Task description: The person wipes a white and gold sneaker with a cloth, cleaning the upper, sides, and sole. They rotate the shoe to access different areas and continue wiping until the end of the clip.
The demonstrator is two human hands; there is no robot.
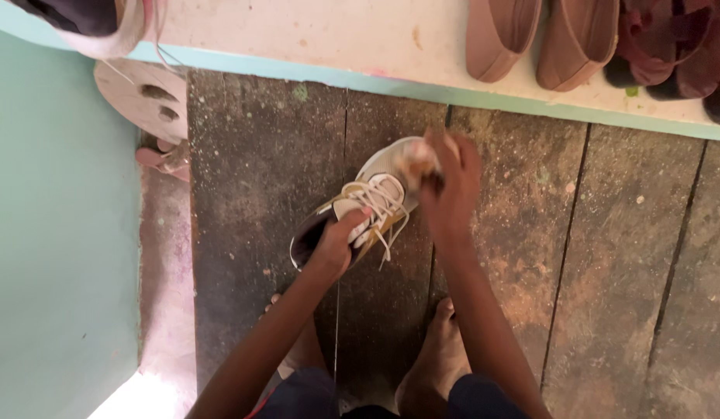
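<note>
- Head view: left hand (340, 247) clamped on the collar of a white sneaker (367, 203) with tan trim, held above the dark plank floor (623, 256).
- Right hand (450, 182) closed around a small cloth (419, 161), pressed to the toe.
- Progress: toe looks pale and clean; heel and sides hidden, so cannot tell.
- Around: tan flat shoes (540, 35) and dark red sandals (670, 50) on a pale ledge (321, 39); bare feet (437, 361) below; nothing blocks the hands.
</note>
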